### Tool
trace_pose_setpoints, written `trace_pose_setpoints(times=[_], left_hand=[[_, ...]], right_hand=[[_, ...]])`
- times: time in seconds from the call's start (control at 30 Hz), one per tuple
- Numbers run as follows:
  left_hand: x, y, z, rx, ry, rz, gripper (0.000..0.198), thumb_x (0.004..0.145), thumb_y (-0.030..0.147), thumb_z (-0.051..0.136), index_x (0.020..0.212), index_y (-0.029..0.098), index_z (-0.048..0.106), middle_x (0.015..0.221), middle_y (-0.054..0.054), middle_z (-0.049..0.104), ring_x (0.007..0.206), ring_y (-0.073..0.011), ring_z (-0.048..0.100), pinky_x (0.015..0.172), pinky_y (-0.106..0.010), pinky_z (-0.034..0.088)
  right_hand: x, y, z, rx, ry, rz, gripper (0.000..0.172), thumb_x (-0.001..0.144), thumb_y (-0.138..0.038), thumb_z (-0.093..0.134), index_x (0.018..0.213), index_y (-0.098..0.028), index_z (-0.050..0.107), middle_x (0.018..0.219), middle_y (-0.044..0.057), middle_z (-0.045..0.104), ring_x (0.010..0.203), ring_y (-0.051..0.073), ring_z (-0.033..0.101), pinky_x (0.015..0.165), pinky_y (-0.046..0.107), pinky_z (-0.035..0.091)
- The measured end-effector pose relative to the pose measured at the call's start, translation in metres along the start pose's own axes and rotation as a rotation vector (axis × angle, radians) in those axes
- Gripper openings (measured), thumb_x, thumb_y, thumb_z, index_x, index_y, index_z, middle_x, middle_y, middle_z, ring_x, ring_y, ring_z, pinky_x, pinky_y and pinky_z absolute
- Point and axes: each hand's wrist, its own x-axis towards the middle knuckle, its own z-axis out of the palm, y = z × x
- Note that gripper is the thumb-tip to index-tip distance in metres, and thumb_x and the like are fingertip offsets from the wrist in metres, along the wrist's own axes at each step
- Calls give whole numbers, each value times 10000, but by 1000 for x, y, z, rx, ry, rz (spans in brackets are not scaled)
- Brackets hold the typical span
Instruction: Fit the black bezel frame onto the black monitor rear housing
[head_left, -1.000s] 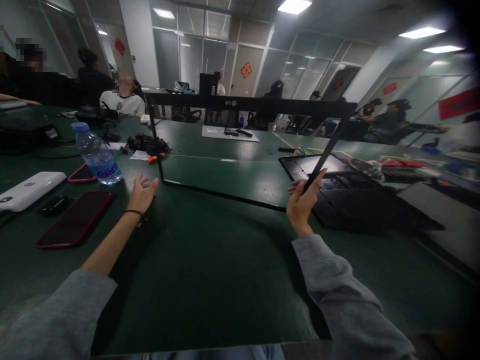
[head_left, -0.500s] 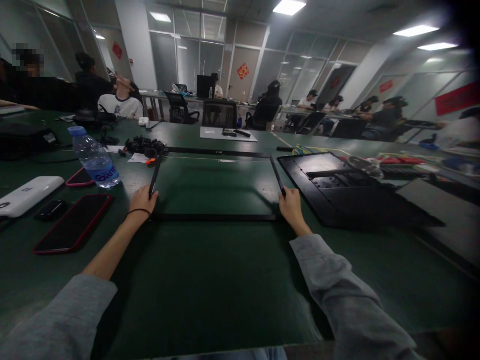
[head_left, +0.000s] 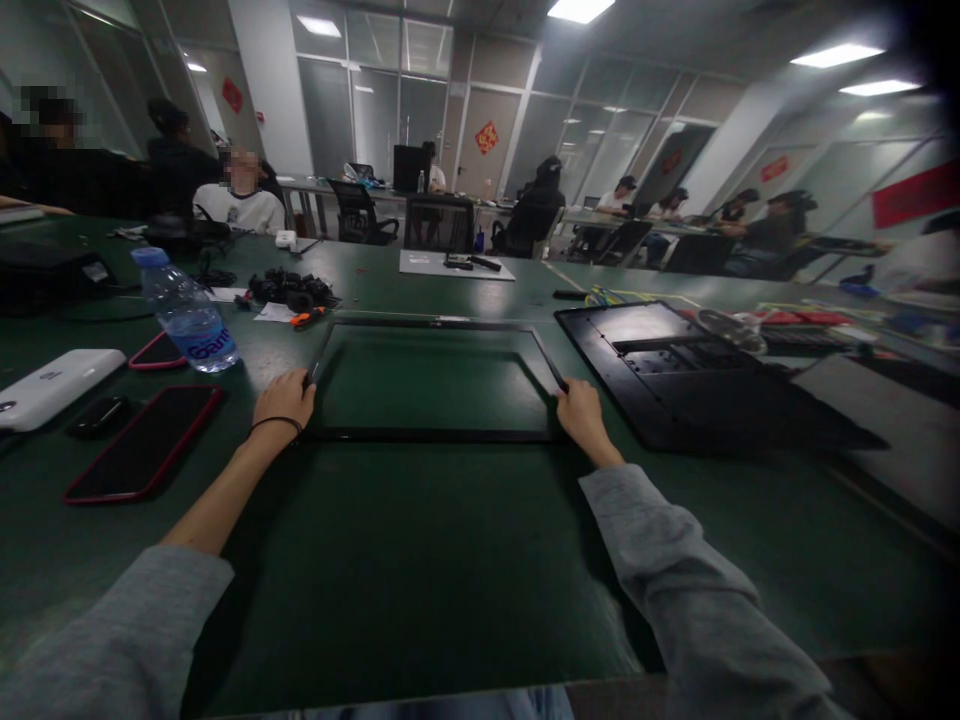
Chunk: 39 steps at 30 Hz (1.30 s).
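A thin black rectangular frame, which looks like a screen bezel (head_left: 442,436), is held between my two hands over the green table. My left hand (head_left: 283,408) is closed around its left side, and my right hand (head_left: 583,412) grips the right side. Through its open middle the tabletop shows. The near edge runs level between my wrists; the far edge is tilted down close to the table. To the right of my right hand lies a large black panel (head_left: 675,400) with slots and recesses.
On the left are a water bottle (head_left: 187,315), a phone with a red edge (head_left: 146,440), a white device (head_left: 60,385) and a black case (head_left: 101,415). Tangled black cables (head_left: 289,288) lie beyond the frame. A white board (head_left: 450,265) holds small dark parts. People sit farther back.
The far edge of the bezel has tipped down and nearer to the table. Both hands keep their hold in nearly the same place.
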Motion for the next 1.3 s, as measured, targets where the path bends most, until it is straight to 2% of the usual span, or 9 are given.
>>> trace_pose_setpoints(times=[0.13, 0.2, 0.33, 0.5, 0.67, 0.73, 0.9, 1.13, 1.3], left_hand=[[-7, 18, -22, -216, 305, -9, 500, 1017, 383, 408, 1458, 155, 472, 1383, -188, 635, 1212, -328, 651, 1015, -469, 509], [-11, 24, -31, -326, 363, 20, 529, 1036, 386, 408, 1519, 176, 353, 1384, -159, 648, 1066, -279, 715, 973, -450, 526], [-12, 24, -31, -408, 312, 25, 512, 1038, 328, 407, 1510, 183, 275, 1250, -109, 729, 766, -205, 733, 868, -412, 555], [-5, 14, -17, -394, 184, -2, 558, 1004, 293, 440, 1519, 190, 253, 1289, -125, 713, 808, -225, 749, 847, -403, 556], [-3, 12, -14, -354, 55, -69, 650, 995, 269, 409, 1587, 134, 179, 1310, -154, 695, 789, -241, 741, 881, -451, 553], [-2, 10, -15, -323, 46, -80, 645, 1001, 292, 397, 1600, 142, 209, 1312, -148, 692, 852, -256, 741, 920, -461, 545], [2, 4, -11, -93, 63, -53, 516, 994, 304, 363, 1434, 79, 513, 1364, -221, 630, 1257, -348, 606, 1071, -484, 475], [-4, -1, -6, 87, -76, -84, 467, 966, 312, 401, 1330, 147, 642, 1547, -185, 504, 1413, -394, 427, 1087, -612, 449], [-2, -7, -2, -3, -33, -54, 477, 942, 375, 469, 1347, 195, 645, 1529, -189, 527, 1402, -417, 438, 1066, -676, 433]], right_hand=[[1, -9, -10, 283, 309, -25, 498, 976, -290, 373, 1412, -89, 504, 1089, 174, 695, 1018, 283, 641, 973, 465, 486], [0, -13, -15, 368, 372, -28, 520, 999, -335, 357, 1464, -112, 427, 1011, 129, 705, 910, 250, 660, 922, 443, 511], [-3, -15, -13, 465, 332, -28, 516, 1017, -391, 344, 1465, -138, 385, 920, 85, 695, 767, 215, 668, 803, 396, 547], [1, -6, -2, 496, 283, -19, 548, 992, -403, 375, 1474, -141, 383, 923, 84, 689, 802, 229, 684, 818, 406, 558], [6, 6, 8, 420, 95, 15, 596, 933, -350, 420, 1472, -95, 417, 956, 139, 697, 823, 280, 679, 832, 455, 547], [7, 9, 10, 371, 75, -8, 549, 922, -345, 430, 1411, -104, 494, 1009, 165, 696, 873, 299, 670, 866, 470, 534], [7, 9, 11, 205, 100, -61, 415, 937, -331, 416, 1206, -122, 652, 1068, 199, 657, 1008, 322, 606, 949, 480, 490], [4, 14, 19, -27, -50, -40, 379, 921, -283, 481, 1129, -87, 730, 1154, 231, 605, 1109, 349, 553, 1003, 518, 453], [8, 16, 22, 74, -34, -7, 356, 842, -223, 545, 1117, -93, 731, 1163, 220, 613, 1115, 345, 566, 1014, 538, 471]])
